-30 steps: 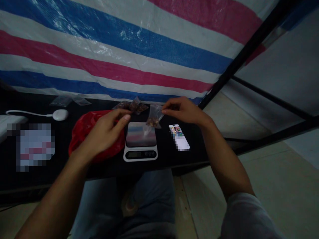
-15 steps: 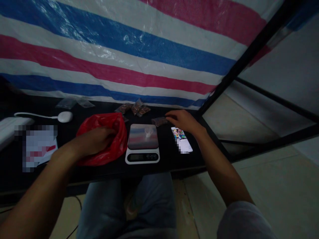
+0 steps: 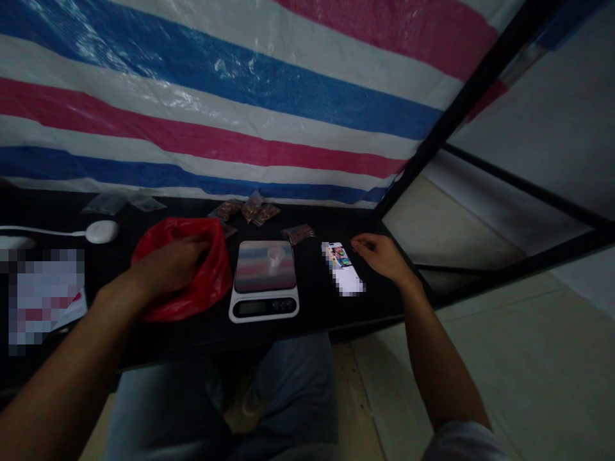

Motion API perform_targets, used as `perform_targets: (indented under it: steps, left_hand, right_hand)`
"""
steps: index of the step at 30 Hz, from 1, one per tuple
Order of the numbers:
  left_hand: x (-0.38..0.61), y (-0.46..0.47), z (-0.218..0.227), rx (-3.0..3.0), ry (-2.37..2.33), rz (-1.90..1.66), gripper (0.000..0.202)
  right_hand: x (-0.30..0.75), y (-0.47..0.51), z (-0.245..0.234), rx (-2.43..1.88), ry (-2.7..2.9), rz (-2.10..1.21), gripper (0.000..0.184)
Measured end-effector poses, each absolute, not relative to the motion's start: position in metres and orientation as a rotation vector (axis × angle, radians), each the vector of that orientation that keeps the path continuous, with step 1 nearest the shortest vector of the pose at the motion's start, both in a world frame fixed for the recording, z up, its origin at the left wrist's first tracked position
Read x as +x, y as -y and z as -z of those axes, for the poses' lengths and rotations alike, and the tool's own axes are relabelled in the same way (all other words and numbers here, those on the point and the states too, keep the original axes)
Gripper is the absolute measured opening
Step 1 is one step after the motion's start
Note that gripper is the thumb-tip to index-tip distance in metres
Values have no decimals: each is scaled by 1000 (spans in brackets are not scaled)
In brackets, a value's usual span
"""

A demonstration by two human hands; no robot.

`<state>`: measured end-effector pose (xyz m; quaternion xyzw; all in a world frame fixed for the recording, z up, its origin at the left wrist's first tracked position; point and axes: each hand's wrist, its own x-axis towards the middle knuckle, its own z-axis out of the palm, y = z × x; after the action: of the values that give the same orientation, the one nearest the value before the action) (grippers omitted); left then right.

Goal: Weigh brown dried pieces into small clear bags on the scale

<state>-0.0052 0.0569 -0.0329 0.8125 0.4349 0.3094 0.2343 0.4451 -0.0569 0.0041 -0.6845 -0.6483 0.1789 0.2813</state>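
Left hand [image 3: 170,262] curled at red plastic bag [image 3: 211,282] — right hand [image 3: 379,256] open

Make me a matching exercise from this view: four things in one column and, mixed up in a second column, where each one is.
Things:
1. Left hand
2. Right hand
3. Small translucent cup
4. Clear bag of brown pieces

Places:
A. On the platform of the digital scale
B. At the mouth of the red plastic bag
C. Just right of the phone
D. On the black table, just behind the scale

Pairs: 1-B, 2-C, 3-A, 4-D
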Motion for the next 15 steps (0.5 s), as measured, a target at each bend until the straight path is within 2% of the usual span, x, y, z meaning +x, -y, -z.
perform_targets:
  steps: [3, 7, 10, 15]
  left_hand:
    - [-10, -56, 31, 2446, -1210, -448, 18]
    - [-12, -55, 24, 2490, -1267, -311, 22]
    - [-7, -53, 15, 2442, -1356, -80, 26]
    - [3, -49, 2, 2428, -1356, 97, 41]
  right_hand:
    - [452, 67, 10, -1876, 1680, -545, 32]
    - [458, 81, 32, -1887, 1606, -586, 37]
    - [459, 92, 44, -1843, 1597, -593, 44]
    - [456, 99, 51, -1786, 1608, -613, 47]
